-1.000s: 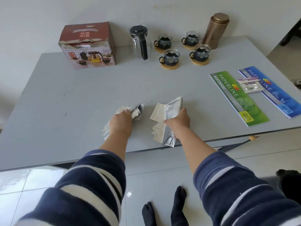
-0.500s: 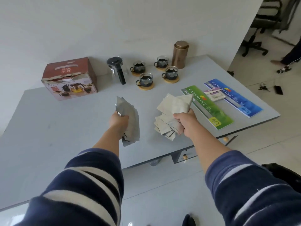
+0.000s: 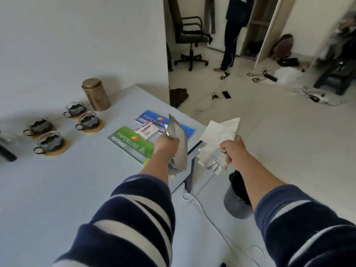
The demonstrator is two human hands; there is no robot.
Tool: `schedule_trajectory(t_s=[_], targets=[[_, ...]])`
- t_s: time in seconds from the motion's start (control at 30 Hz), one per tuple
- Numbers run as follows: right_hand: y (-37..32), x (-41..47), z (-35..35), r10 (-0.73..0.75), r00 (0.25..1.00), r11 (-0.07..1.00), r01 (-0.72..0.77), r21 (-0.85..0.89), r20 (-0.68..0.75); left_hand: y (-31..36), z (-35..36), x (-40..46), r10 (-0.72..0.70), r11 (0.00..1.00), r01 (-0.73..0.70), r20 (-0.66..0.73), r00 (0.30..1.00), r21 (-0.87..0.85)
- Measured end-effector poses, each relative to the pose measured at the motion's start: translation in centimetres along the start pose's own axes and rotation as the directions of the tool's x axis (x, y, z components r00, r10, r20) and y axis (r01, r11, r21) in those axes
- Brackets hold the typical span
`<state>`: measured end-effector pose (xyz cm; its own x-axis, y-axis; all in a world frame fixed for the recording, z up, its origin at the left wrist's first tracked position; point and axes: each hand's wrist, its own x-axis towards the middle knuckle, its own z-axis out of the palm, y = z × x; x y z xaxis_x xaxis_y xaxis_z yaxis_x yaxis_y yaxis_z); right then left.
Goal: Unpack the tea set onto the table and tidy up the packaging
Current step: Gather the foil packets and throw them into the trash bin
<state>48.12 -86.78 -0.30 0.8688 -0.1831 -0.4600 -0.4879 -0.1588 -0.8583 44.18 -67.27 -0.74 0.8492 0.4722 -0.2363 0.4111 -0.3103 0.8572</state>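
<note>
My left hand is shut on a bunch of grey wrapping paper, held over the table's right edge. My right hand grips a bundle of white crumpled packing paper, out past the table over the floor. Several glass tea cups stand on round wooden coasters at the left of the grey table. Behind them stands a bronze tea canister. The teapot's black handle shows at the left edge; the box is out of view.
A green pad and a blue pad lie near the table's right edge with a small packet on them. A grey bin stands on the floor below my right arm. An office chair, a standing person and cables lie beyond.
I lifted both bundles of paper off the table and turned to the right. My hands now hang at and beyond the table's right edge; the box has left the view.
</note>
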Motion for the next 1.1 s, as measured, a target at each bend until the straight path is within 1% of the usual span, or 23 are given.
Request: schedule_trajectory(t_s=[0.1, 0.17, 0.27, 0.37, 0.5, 0.57, 0.63, 0.77, 0.83, 0.87, 0.93, 1.0, 1.1], targets=[[0.2, 3.8, -6.3, 0.058, 0.995, 0.998, -0.06, -0.023, -0.085, 3.6, 8.4, 0.5, 0.06, 0.995, -0.067, 0.094, 0.994, 0.079], [1.1, 5.8, -10.0, 0.051, 0.991, 0.999, -0.053, -0.01, -0.125, 5.0, 13.5, 0.6, 0.063, 0.991, -0.078, 0.141, 0.988, 0.104], [3.4, 8.9, -14.7, 0.007, 0.978, 1.0, -0.005, 0.011, -0.207, 5.7, 20.2, 0.7, 0.024, 0.997, -0.04, 0.212, 0.977, 0.071], [6.2, 11.9, -18.0, 0.051, 0.962, 0.999, -0.048, 0.018, -0.267, 5.3, 25.9, 1.0, -0.042, 0.996, 0.02, 0.26, 0.965, 0.084], [11.0, 16.2, -20.1, 0.133, 0.92, 0.991, -0.136, 0.018, -0.37, 3.3, 33.1, 1.8, -0.12, 0.99, 0.087, 0.334, 0.935, 0.11], [13.6, 18.7, -20.4, 0.149, 0.896, 0.985, -0.174, -0.021, -0.419, 1.6, 36.5, 2.7, -0.151, 0.985, 0.11, 0.365, 0.919, 0.131], [16.3, 21.2, -20.4, 0.132, 0.883, 0.98, -0.184, -0.073, -0.451, -0.4, 39.6, 3.8, -0.143, 0.983, 0.084, 0.392, 0.909, 0.164], [21.2, 25.9, -19.8, 0.045, 0.864, 0.984, -0.124, -0.126, -0.501, -4.0, 45.0, 6.1, -0.118, 0.981, 0.035, 0.443, 0.889, 0.191], [23.3, 27.9, -19.1, 0.036, 0.878, 0.992, -0.089, -0.089, -0.478, -5.6, 47.2, 7.1, -0.101, 0.98, 0.002, 0.489, 0.867, 0.198], [24.3, 28.7, -18.8, 0.062, 0.898, 0.994, -0.095, -0.053, -0.436, -6.4, 48.0, 7.4, -0.105, 0.98, -0.003, 0.529, 0.842, 0.199], [26.1, 29.9, -18.4, 0.165, 0.933, 0.984, -0.179, -0.014, -0.321, -7.8, 48.8, 7.8, -0.155, 0.973, 0.016, 0.604, 0.781, 0.23], [27.4, 30.2, -18.0, 0.237, 0.937, 0.963, -0.261, -0.062, -0.257, -9.1, 48.7, 8.1, -0.197, 0.954, -0.002, 0.63, 0.751, 0.301], [27.8, 29.6, -17.7, 0.257, 0.938, 0.943, -0.296, -0.15, -0.234, -9.7, 47.9, 8.3, -0.198, 0.938, -0.039, 0.627, 0.753, 0.343]])
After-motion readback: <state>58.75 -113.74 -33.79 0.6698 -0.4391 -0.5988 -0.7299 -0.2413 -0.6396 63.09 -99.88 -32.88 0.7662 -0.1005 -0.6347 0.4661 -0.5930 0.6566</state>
